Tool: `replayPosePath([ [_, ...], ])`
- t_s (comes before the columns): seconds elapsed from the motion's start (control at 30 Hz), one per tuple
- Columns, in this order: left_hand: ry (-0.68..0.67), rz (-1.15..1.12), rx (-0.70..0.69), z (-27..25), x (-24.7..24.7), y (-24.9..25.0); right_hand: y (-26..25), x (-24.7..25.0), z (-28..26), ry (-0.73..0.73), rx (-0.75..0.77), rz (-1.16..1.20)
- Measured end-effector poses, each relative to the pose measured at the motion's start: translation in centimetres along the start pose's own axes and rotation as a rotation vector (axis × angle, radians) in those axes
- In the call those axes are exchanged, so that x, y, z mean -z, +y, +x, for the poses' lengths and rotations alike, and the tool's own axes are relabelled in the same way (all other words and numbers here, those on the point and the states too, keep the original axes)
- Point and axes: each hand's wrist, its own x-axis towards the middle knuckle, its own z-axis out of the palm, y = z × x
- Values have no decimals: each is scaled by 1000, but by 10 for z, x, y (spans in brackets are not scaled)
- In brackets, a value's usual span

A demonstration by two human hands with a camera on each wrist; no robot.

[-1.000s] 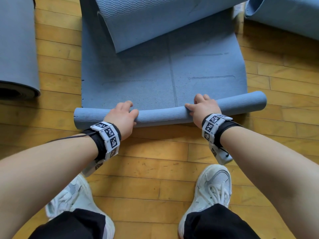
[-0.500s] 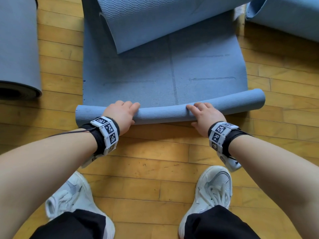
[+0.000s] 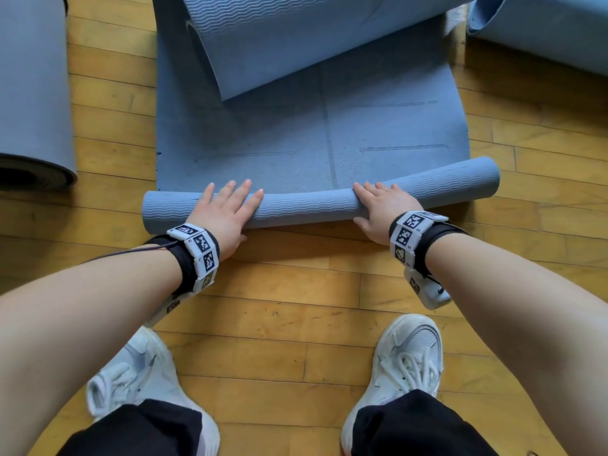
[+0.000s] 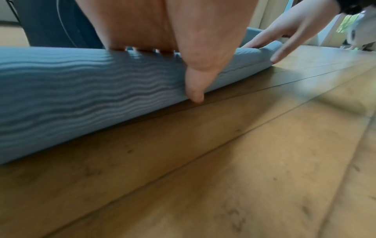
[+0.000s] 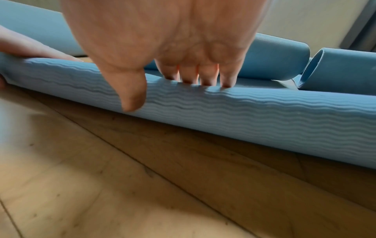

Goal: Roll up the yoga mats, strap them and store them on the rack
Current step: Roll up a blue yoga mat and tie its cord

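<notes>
Mat roll (image 3: 312, 202) axis running L–R, under flat L hand (image 3: 223, 212) & R hand (image 3: 381, 209).

Far end of the blue foam yoga mat (image 3: 312, 133) runs off frame; left fingertips hidden behind its roll

tagged wristbands (image 3: 200, 246), white sneakers (image 3: 409, 358), black trousers (image 3: 418, 426)

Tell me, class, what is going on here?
A person is rolling up a blue yoga mat on a wooden floor. The left hand and right hand lie on the rolled end, fingers straight and thumbs on its near side. Most of the mat is unrolled, and its far end curls back over it. Another rolled mat lies to the left.
</notes>
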Motion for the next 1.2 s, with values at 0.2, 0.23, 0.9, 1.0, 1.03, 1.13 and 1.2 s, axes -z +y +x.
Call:
replayPosePath([
  [0.2,27,2,5,13,9,-6,-1,7,9,56,-7,-5],
  [0.23,30,-1,-1,14,12,-6,-2,8,11,88,-17,2],
  [0.9,-104,-216,-46,-10,16,22,5,20,-12,-187,-24,-132],
  [1.0,4,-49,-39,-16,15,34,2,32,-1,-245,-6,-188],
  [1.03,20,-39,-41,-17,13,38,0,34,5,-270,-16,-204],
  [1.13,47,-89,-40,-19,10,39,-10,38,18,-388,-97,-244],
  [1.2,44,-82,-64,-18,11,37,-12,36,23,-430,-115,-268],
])
